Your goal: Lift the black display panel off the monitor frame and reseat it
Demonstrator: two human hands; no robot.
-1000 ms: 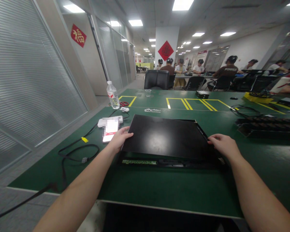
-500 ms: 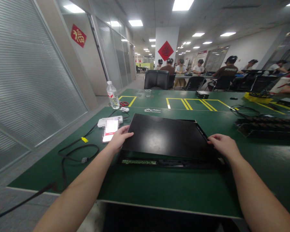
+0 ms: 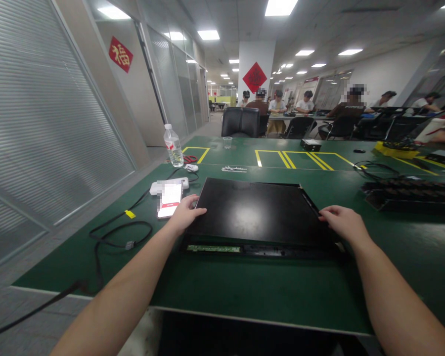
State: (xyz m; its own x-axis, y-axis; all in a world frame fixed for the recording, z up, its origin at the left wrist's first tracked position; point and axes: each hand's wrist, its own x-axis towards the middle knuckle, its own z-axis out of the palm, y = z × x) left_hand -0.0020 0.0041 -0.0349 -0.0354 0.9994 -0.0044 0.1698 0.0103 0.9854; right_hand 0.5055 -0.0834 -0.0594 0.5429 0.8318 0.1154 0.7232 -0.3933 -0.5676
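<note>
A flat black screen panel point(image 3: 250, 207) lies nearly level in a shallow black frame point(image 3: 300, 251). Along the frame's near side runs a narrow green circuit board point(image 3: 213, 248). My left hand point(image 3: 186, 213) grips the panel's left edge, thumb on top and fingers mostly hidden beneath. On the opposite side, my right hand point(image 3: 343, 223) pinches the frame's right rim beside the panel, with its fingertips partly hidden.
The green table point(image 3: 263, 291) bears a phone point(image 3: 169, 198), a white power strip point(image 3: 169, 186), a black cable point(image 3: 124, 224) and a water bottle point(image 3: 173, 147) on the left. Calipers point(image 3: 234, 169) lie beyond the panel. Dark ribbed parts point(image 3: 411, 195) are at right. Several people sit farther back.
The panel's left side has come down, so it lies flatter in the frame. My left hand has moved slightly down with it; my right hand stays put.
</note>
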